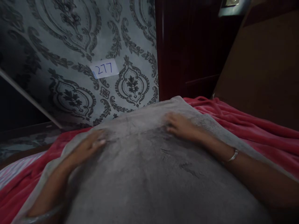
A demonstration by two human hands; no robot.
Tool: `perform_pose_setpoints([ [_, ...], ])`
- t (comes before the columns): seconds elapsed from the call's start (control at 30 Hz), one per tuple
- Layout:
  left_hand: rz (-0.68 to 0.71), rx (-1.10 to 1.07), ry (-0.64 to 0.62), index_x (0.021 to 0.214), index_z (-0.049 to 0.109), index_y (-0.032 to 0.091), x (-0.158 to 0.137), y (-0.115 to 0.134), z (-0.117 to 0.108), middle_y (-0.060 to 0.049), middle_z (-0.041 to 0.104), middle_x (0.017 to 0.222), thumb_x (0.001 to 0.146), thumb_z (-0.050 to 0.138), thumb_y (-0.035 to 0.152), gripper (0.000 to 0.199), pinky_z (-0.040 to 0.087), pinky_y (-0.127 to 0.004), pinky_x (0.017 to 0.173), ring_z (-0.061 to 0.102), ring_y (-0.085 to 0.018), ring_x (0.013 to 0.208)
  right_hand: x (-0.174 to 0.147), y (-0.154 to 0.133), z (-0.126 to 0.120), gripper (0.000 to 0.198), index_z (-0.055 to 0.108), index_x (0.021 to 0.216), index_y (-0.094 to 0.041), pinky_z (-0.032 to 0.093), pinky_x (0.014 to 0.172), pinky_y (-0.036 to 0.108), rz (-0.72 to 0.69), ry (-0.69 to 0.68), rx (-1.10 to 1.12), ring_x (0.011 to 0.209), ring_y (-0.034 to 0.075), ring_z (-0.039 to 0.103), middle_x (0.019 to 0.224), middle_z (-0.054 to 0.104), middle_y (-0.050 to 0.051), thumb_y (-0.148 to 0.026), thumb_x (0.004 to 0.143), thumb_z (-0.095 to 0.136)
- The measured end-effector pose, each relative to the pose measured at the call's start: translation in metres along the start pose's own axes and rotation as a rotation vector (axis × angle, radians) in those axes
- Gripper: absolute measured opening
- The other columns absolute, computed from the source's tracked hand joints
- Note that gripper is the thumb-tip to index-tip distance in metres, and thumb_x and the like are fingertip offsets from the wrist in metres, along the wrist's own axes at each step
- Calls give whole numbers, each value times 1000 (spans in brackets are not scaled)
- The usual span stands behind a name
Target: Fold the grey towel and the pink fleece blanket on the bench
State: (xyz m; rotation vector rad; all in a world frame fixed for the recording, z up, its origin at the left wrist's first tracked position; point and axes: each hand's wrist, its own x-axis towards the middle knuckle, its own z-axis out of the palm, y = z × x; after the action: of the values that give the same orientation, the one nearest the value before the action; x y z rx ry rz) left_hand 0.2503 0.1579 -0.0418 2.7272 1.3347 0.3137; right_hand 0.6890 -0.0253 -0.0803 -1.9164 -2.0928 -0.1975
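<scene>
A grey plush blanket (140, 168) is spread out before me and fills the middle of the view. On its left part lies my left hand (90, 145), open, with its fingers stretched forward and a little blurred. My right hand (181, 126) rests on the blanket farther off, to the right of the middle. Its fingers are apart and slightly bent, smeared by motion, with no fold visibly gripped. A silvery bangle (233, 154) circles the right wrist. Some creases and darker streaks mark the blanket between the hands.
Red plush cloth (235, 121) shows from under the grey blanket on both sides. Striped fabric (21, 166) lies at the left edge. Beyond stand a patterned wall (105, 93) with a paper marked 277 (104, 68), a dark red wooden panel (187, 46) and a brown board (263, 68).
</scene>
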Motion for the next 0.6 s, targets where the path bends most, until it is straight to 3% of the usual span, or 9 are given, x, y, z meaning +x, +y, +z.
perform_pose_setpoints([
  [0.07, 274, -2, -121, 155, 43, 32, 1, 44, 28, -2, 36, 165, 93, 42, 64, 70, 24, -47, 126, 28, -28, 154, 0, -28, 20, 64, 37, 160, -32, 20, 124, 57, -218, -146, 110, 154, 33, 23, 166, 31, 5, -57, 101, 45],
  [0.17, 382, 17, -245, 160, 33, 34, -7, 77, 64, -4, 25, 169, 97, 37, 65, 70, 14, -57, 127, 16, -30, 158, -6, -42, 38, 67, 25, 164, -35, 13, 126, 59, -249, -268, 202, 157, 31, 13, 169, 20, 2, -61, 103, 38],
  [0.27, 404, 13, -237, 161, 27, 35, -13, 76, 76, -6, 22, 170, 101, 35, 60, 66, 13, -58, 127, 16, -29, 158, -10, -37, 40, 70, 24, 164, -34, 11, 126, 60, -221, -280, 226, 157, 31, 10, 169, 18, 2, -65, 103, 36],
  [0.47, 402, 48, -167, 160, 31, 33, -13, 73, 69, -8, 27, 168, 102, 38, 55, 63, 16, -59, 126, 20, -30, 157, -6, -34, 43, 66, 28, 163, -31, 15, 124, 61, -232, -215, 162, 156, 30, 16, 168, 22, 5, -60, 104, 34],
  [0.53, 333, 89, -160, 159, 34, 33, -19, 63, 63, -8, 31, 167, 100, 40, 55, 63, 18, -60, 125, 23, -31, 156, -14, -22, 38, 65, 33, 162, -30, 21, 123, 62, -143, -205, 114, 154, 31, 23, 166, 28, 8, -59, 103, 36],
  [0.6, 202, 139, -135, 159, 36, 31, -34, 38, 53, -8, 31, 167, 100, 39, 53, 62, 19, -62, 124, 25, -32, 155, -34, 0, 28, 66, 36, 161, -27, 23, 121, 62, 52, -208, 45, 153, 33, 26, 165, 29, 11, -56, 102, 35],
])
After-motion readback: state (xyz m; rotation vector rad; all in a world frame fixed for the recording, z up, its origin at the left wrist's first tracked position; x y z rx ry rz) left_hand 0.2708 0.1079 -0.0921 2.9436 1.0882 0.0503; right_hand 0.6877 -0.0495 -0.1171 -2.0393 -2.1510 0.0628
